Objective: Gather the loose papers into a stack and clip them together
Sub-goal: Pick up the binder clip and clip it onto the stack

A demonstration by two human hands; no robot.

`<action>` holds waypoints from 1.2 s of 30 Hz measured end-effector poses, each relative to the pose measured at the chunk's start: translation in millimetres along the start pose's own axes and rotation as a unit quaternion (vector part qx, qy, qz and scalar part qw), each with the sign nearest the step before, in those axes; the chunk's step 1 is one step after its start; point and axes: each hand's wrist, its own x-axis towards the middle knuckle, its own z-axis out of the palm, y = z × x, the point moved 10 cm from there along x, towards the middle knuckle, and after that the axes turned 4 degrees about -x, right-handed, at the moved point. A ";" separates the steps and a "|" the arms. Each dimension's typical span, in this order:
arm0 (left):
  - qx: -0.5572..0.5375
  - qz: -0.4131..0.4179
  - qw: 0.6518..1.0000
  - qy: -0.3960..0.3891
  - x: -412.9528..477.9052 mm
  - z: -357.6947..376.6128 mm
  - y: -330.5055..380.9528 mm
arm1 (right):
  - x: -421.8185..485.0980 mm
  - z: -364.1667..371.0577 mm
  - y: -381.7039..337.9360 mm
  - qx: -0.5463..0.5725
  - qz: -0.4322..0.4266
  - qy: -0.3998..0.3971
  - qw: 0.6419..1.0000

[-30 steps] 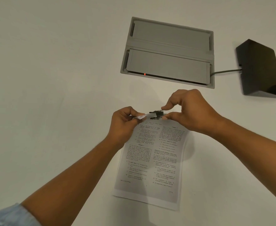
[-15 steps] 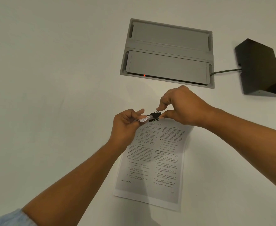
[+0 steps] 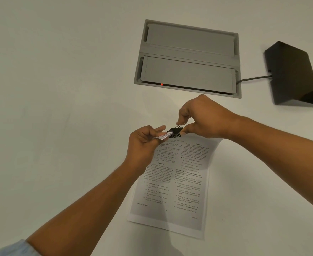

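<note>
A stack of printed papers lies on the white table, its far left corner lifted. My left hand pinches that raised corner between thumb and fingers. A black binder clip sits on the top edge of the stack beside the lifted corner. My right hand grips the clip by its wire handles, thumb below and fingers above. How far the clip's jaws reach over the sheets is hidden by my fingers.
A grey cable box with a red light is set into the table beyond my hands. A black wedge-shaped device stands at the far right, joined to the box by a cable.
My right hand has shifted left and up with the clip, tilting it onto the paper's top edge. My left hand has raised the corner slightly.
</note>
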 end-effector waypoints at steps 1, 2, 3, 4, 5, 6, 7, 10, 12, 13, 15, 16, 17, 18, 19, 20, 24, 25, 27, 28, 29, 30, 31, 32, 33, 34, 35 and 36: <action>-0.002 -0.001 1.000 -0.002 -0.2 0.5 -1.0 | 0.3 0.3 0.8 -0.002 0.003 -0.004 1.000; -0.002 -0.003 1.000 -0.005 -0.4 1.2 -2.0 | 0.9 1.1 1.7 -0.004 0.005 -0.011 1.000; -0.001 -0.004 1.000 -0.006 -1.1 1.6 -3.2 | 1.3 2.7 2.0 -0.005 0.006 -0.021 1.000; 0.000 -0.005 1.000 -0.005 -1.8 1.4 -4.0 | 1.9 4.6 1.6 -0.004 0.006 -0.033 0.999; 0.001 -0.004 1.000 -0.002 -2.1 0.8 -4.4 | 2.1 5.7 1.0 -0.001 0.007 -0.042 0.999; 0.002 -0.003 1.000 0.000 -1.9 0.5 -4.0 | 1.5 5.9 0.9 0.002 0.007 -0.048 0.999; 0.002 -0.002 1.000 0.002 -1.4 -0.1 -3.4 | 0.4 6.1 1.1 0.004 0.008 -0.051 0.999; -0.014 -0.002 1.000 -0.004 1.1 -0.2 -1.5 | -5.9 8.9 15.0 0.028 0.035 -0.061 0.997; -0.022 -0.004 1.000 -0.007 2.5 -2.4 -1.5 | -13.6 2.0 36.0 0.137 0.082 0.005 0.987; -0.021 -0.007 1.000 -0.007 3.1 -4.2 -2.0 | -21.4 -2.4 53.7 0.223 0.113 0.070 0.966; -0.019 -0.004 1.000 -0.003 4.3 -9.6 -0.1 | -46.5 4.8 98.7 0.392 0.194 0.181 0.881; -0.022 -0.001 1.000 -0.001 4.9 -12.8 2.2 | -58.8 19.2 116.7 0.467 0.230 0.201 0.830; -0.027 -0.003 1.000 0.000 5.5 -14.8 3.1 | -68.9 41.0 130.9 0.537 0.258 0.199 0.778; -0.033 -0.008 0.999 0.002 5.6 -16.7 3.8 | -76.8 65.6 138.9 0.601 0.275 0.183 0.727; -0.044 -0.017 0.999 0.003 6.1 -17.6 3.6 | -82.4 90.8 141.0 0.656 0.282 0.158 0.682; -0.063 -0.025 0.998 0.001 7.0 -17.6 3.4 | -86.9 113.4 138.9 0.692 0.283 0.132 0.650; -0.151 -0.052 0.987 0.000 11.8 -19.9 1.4 | -106.1 157.4 110.4 0.677 0.274 0.088 0.678; -0.158 -0.058 0.986 0.007 12.7 -22.6 0.2 | -109.4 162.3 103.5 0.666 0.268 0.086 0.691; -0.159 -0.069 0.984 0.027 13.1 -27.9 -3.6 | -115.1 171.9 92.8 0.659 0.270 0.089 0.697; -0.155 -0.074 0.984 0.036 12.8 -30.4 -6.1 | -118.0 176.9 89.0 0.659 0.276 0.095 0.693; -0.139 -0.080 0.986 0.044 12.2 -33.9 -9.3 | -119.9 182.2 86.8 0.661 0.284 0.105 0.687; -0.118 -0.088 0.988 0.049 11.1 -36.6 -12.9 | -120.8 186.4 85.9 0.663 0.291 0.112 0.681; -0.089 -0.101 0.990 0.049 9.5 -38.9 -18.4 | -121.1 188.8 85.4 0.666 0.296 0.118 0.674; -0.054 -0.119 0.990 0.046 6.7 -40.2 -25.2 | -120.6 189.1 85.4 0.670 0.299 0.125 0.668; -0.006 -0.134 0.990 0.043 3.9 -41.8 -31.4 | -118.8 187.5 85.9 0.675 0.298 0.131 0.663; 0.047 -0.143 0.988 0.038 0.6 -44.4 -36.2 | -116.3 185.1 86.3 0.679 0.295 0.136 0.659; 0.101 -0.146 0.984 0.031 -2.2 -46.2 -38.9 | -113.4 182.5 87.0 0.683 0.291 0.139 0.655; 0.146 -0.146 0.978 0.021 -4.0 -47.3 -40.5 | -110.3 179.6 88.2 0.687 0.288 0.141 0.651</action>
